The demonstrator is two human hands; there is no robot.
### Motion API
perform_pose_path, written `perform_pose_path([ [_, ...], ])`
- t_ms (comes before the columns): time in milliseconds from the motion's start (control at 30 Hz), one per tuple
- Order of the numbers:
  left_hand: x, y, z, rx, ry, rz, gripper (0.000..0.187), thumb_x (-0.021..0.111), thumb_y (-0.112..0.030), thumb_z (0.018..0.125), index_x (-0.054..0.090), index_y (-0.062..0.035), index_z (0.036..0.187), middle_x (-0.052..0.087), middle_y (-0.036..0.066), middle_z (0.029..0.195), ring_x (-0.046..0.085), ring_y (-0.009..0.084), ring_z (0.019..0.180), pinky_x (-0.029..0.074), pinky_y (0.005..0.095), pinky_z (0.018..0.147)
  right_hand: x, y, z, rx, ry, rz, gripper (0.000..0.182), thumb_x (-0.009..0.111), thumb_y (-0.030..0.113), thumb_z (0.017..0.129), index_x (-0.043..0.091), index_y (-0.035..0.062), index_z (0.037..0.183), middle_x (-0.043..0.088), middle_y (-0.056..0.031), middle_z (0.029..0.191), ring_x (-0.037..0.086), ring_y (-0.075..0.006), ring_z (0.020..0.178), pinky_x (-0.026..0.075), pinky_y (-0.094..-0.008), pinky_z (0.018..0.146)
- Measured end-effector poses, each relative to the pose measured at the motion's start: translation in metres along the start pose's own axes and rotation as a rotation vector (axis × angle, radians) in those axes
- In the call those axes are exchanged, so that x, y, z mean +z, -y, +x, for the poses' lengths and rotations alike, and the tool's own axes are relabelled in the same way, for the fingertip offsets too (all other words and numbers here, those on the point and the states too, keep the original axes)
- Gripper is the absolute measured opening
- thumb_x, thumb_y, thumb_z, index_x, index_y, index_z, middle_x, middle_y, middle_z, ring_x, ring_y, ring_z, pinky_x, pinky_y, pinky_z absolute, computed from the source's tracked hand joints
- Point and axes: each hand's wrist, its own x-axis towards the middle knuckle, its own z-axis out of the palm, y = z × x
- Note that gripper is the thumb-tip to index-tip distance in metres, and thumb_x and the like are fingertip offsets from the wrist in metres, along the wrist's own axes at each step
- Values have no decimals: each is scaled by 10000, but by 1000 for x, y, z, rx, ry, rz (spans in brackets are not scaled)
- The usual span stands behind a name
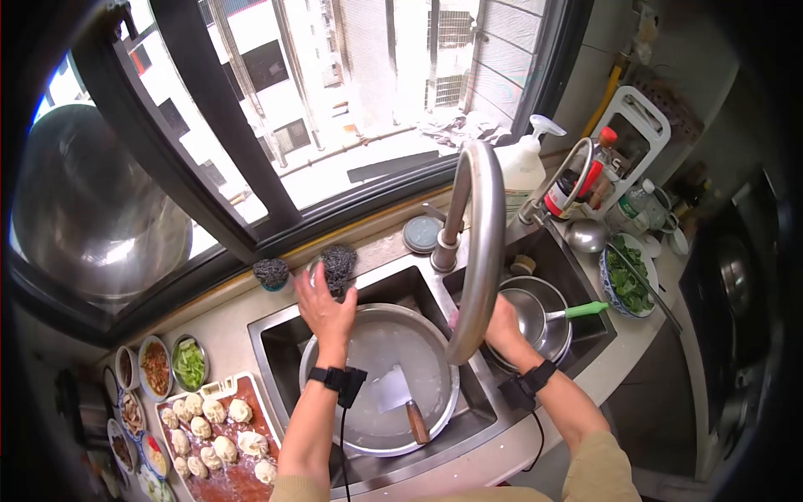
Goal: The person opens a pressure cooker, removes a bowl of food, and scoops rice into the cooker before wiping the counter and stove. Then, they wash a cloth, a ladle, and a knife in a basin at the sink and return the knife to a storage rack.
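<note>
My left hand (326,311) is open, its fingers spread, over the far left edge of the sink. Just beyond its fingertips is a dark steel-wool scourer (340,263). Below it, a large metal basin (456,381) of cloudy water sits in the left sink bowl. A broad flat blade (391,390) with a wooden handle lies in the basin. My right hand (504,325) is closed around the lower end of the curved faucet spout (483,259). The spout hides part of its fingers, but a fingertip shows on the spout's left side.
A green-handled pan (585,309) rests on a metal bowl (552,351) in the right bowl. Leafy greens in a patterned bowl (615,301) stand right. Left are a board (238,452) of filled dumplings and several ingredient bowls. A soap bottle (520,167) stands by the window.
</note>
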Motion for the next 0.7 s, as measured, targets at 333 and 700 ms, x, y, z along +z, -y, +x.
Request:
perform_pose_path([
  [333,-25,18,-96,-330,234,-411,464,627,-149,680,484,-18,1101,481,174,1116,441,325,1069,341,385,923,24,-16,89,-207,5,-3,343,544,25,686,507,16,1026,494,-169,1032,467,-347,920,399,-388,828],
  [700,13,85,-180,-429,693,-66,425,597,-220,700,528,-47,1081,587,175,931,552,355,897,431,386,820,-9,37,-45,-317,80,-55,300,490,-33,661,540,-4,956,525,-155,890,508,-324,846,409,-419,775],
])
